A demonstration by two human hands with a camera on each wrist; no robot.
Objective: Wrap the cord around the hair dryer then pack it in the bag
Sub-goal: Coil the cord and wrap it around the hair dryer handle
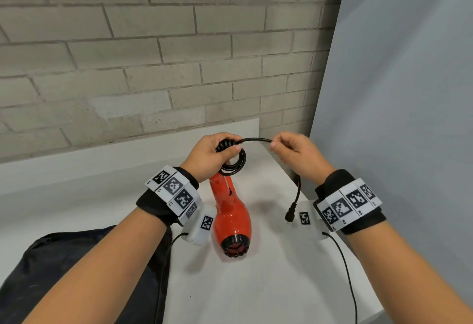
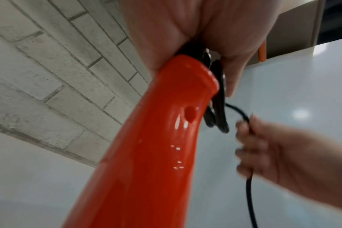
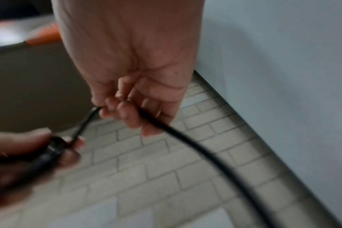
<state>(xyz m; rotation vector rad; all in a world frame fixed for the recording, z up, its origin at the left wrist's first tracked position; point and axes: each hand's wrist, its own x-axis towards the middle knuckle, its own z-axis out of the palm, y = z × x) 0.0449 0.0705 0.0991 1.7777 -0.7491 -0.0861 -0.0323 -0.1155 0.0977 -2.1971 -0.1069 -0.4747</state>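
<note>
A glossy red hair dryer (image 1: 231,217) stands nozzle-down on the white table, its handle (image 2: 166,123) pointing up. My left hand (image 1: 217,153) grips the top of the handle together with a few black cord loops (image 1: 234,167). From there the black cord (image 1: 256,140) arcs right to my right hand (image 1: 289,150), which pinches it in curled fingers (image 3: 125,112). The cord's free end hangs below that hand, ending in a black plug (image 1: 290,214). A black bag (image 1: 84,272) lies at the lower left under my left forearm.
The white table (image 1: 256,285) ends just right of my right wrist, with a pale grey wall panel (image 1: 396,93) beyond. A grey brick wall (image 1: 153,54) stands behind the table. Thin sensor cables (image 1: 345,267) trail from both wrist bands.
</note>
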